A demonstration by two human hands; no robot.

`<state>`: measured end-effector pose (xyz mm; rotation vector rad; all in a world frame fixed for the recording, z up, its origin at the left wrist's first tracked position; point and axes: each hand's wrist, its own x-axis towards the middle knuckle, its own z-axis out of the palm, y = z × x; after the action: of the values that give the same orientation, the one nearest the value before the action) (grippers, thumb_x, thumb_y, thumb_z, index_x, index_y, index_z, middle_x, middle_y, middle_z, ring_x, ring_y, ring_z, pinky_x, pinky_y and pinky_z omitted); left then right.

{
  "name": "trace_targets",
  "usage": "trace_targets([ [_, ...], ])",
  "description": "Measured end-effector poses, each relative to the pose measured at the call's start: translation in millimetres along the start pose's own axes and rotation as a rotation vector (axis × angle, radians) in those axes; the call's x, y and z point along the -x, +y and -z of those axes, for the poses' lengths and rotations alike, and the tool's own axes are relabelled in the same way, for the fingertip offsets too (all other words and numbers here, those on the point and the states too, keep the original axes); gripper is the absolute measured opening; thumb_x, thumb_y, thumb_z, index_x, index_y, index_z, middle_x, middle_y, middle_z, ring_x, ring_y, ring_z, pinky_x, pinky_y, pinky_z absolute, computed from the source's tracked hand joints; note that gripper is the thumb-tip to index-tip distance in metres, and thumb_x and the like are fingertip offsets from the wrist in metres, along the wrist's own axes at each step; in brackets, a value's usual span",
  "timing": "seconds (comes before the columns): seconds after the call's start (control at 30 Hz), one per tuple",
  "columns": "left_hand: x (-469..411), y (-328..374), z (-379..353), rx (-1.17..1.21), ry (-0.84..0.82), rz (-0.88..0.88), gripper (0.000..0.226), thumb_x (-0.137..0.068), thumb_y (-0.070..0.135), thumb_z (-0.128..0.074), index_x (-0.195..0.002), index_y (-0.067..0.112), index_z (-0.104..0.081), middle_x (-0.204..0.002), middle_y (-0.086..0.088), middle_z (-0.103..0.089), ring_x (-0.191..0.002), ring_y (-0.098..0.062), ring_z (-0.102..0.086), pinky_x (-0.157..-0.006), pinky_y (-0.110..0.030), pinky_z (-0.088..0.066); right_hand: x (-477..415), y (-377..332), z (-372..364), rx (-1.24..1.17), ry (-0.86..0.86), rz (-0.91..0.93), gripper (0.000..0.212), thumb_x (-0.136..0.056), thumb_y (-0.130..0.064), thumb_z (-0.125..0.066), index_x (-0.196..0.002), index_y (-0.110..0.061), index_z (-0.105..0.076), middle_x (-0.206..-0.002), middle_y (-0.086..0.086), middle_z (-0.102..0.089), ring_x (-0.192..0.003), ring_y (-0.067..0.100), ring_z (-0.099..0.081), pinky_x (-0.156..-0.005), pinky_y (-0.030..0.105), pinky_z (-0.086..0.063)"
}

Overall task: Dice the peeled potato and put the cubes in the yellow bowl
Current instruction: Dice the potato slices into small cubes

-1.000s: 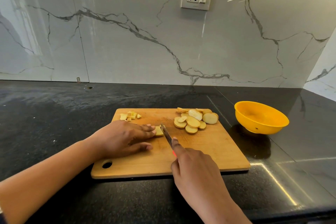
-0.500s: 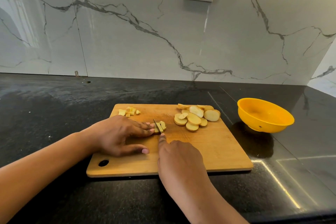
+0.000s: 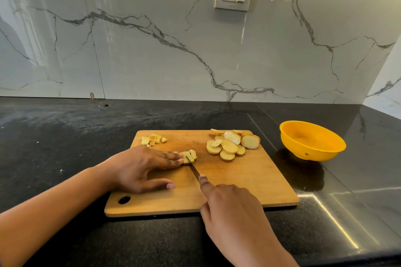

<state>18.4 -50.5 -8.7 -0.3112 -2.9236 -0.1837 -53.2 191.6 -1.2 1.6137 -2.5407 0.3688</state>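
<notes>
From the head camera, the left hand [image 3: 143, 169] lay flat on the cutting board [image 3: 249, 180], its straight fingertips pressing the potato piece [image 3: 190, 155]. The right hand [image 3: 230, 206] gripped the knife [image 3: 194, 170], forefinger along the spine and blade in that piece. The potato slices [image 3: 230, 146] lay just beyond the blade, the cubes [image 3: 153, 139] were at the board's far left corner, and the yellow bowl [image 3: 312, 140] stood off the board to the right.

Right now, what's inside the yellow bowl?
No potato shows inside the yellow bowl; only bare yellow plastic. Its near inner wall is hidden by the rim. The cut cubes lie on the cutting board.
</notes>
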Motion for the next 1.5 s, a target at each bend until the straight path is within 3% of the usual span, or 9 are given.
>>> trace_targets([
  [0.23, 10, -3, 1, -0.063, 0.014, -0.023, 0.057, -0.095, 0.057, -0.039, -0.141, 0.023, -0.041, -0.148, 0.008, -0.037, -0.137, 0.001, -0.029, -0.113, -0.019, -0.022, -2, 3, 0, -0.055, 0.011, -0.031, 0.053, -0.102, -0.034, -0.031, -0.152, -0.028, -0.015, -0.108, -0.004, -0.058, -0.09, 0.015, -0.049, -0.072, 0.028, -0.039],
  [0.47, 13, -11, 3, -0.057, -0.126, 0.043, 0.066, -0.089, 0.073, -0.022, -0.144, 0.035, -0.024, -0.151, 0.02, -0.02, -0.138, 0.012, -0.012, -0.114, -0.013, -0.006, -7, 1, -2, -0.091, 0.026, -0.048, 0.054, -0.102, -0.034, -0.032, -0.152, -0.03, -0.011, -0.109, -0.005, -0.057, -0.097, 0.015, -0.054, -0.075, 0.028, -0.042],
  [0.77, 11, -11, 4, -0.069, -0.156, 0.041, 0.069, -0.088, 0.073, -0.025, -0.145, 0.035, -0.022, -0.15, 0.022, -0.022, -0.137, 0.014, -0.011, -0.116, -0.016, -0.009, -18, -8, -6, 0.01, 0.033, -0.008, 0.053, -0.102, -0.031, -0.03, -0.152, -0.027, -0.014, -0.109, -0.001, -0.058, -0.082, 0.015, -0.041, -0.06, 0.027, -0.032],
  [0.93, 11, -10, 5, -0.084, -0.163, 0.039, 0.07, -0.088, 0.074, -0.024, -0.145, 0.035, -0.023, -0.151, 0.021, -0.022, -0.138, 0.012, -0.011, -0.118, -0.024, -0.012, -35, -15, -12, 0.107, -0.053, 0.03, 0.054, -0.102, -0.018, -0.036, -0.152, -0.015, -0.015, -0.11, 0.004, -0.059, -0.086, 0.023, -0.05, -0.047, 0.024, -0.02],
  [1.07, 11, -10, 4, -0.078, -0.166, 0.044, 0.07, -0.087, 0.075, -0.023, -0.145, 0.036, -0.021, -0.151, 0.022, -0.021, -0.138, 0.012, -0.01, -0.118, -0.024, -0.012, -26, -13, -10, 0.084, -0.071, 0.06, 0.055, -0.103, -0.02, -0.036, -0.152, -0.016, -0.012, -0.105, 0.003, -0.057, -0.081, 0.021, -0.047, -0.048, 0.024, -0.021],
  [1.17, 11, -8, 4, -0.066, -0.142, 0.03, 0.071, -0.087, 0.074, -0.022, -0.145, 0.033, -0.02, -0.151, 0.021, -0.021, -0.138, 0.013, -0.011, -0.117, -0.021, -0.01, -12, -8, -4, 0.061, -0.072, 0.051, 0.055, -0.103, -0.025, -0.034, -0.153, -0.022, -0.011, -0.092, -0.001, -0.047, -0.078, 0.019, -0.042, -0.054, 0.026, -0.032],
  [1.23, 12, -7, 3, -0.035, -0.114, 0.03, 0.07, -0.088, 0.074, -0.021, -0.145, 0.033, -0.022, -0.15, 0.02, -0.022, -0.138, 0.012, -0.013, -0.117, -0.021, -0.012, -7, -4, 2, 0.03, -0.072, 0.04, 0.055, -0.102, -0.033, -0.033, -0.152, -0.027, -0.012, -0.096, -0.003, -0.051, -0.081, 0.018, -0.045, -0.065, 0.029, -0.039],
  [1.33, 16, -7, 1, -0.004, -0.016, 0.034, 0.063, -0.091, 0.069, -0.027, -0.142, 0.032, -0.03, -0.148, 0.019, -0.03, -0.136, 0.011, -0.022, -0.114, -0.022, -0.022, -2, 1, 3, -0.031, -0.043, 0.013, 0.055, -0.101, -0.039, -0.033, -0.152, -0.033, -0.012, -0.109, -0.005, -0.057, -0.09, 0.015, -0.05, -0.072, 0.028, -0.037],
  [1.5, 21, -4, -2, -0.074, 0.268, 0.014, 0.043, -0.097, 0.05, -0.041, -0.127, 0.025, -0.059, -0.129, 0.013, -0.059, -0.119, 0.003, -0.052, -0.095, -0.028, -0.049, 1, 0, -2, -0.118, -0.003, -0.053, 0.056, -0.1, -0.039, -0.032, -0.151, -0.036, -0.011, -0.095, -0.013, -0.043, -0.084, 0.008, -0.042, -0.072, 0.023, -0.033],
])
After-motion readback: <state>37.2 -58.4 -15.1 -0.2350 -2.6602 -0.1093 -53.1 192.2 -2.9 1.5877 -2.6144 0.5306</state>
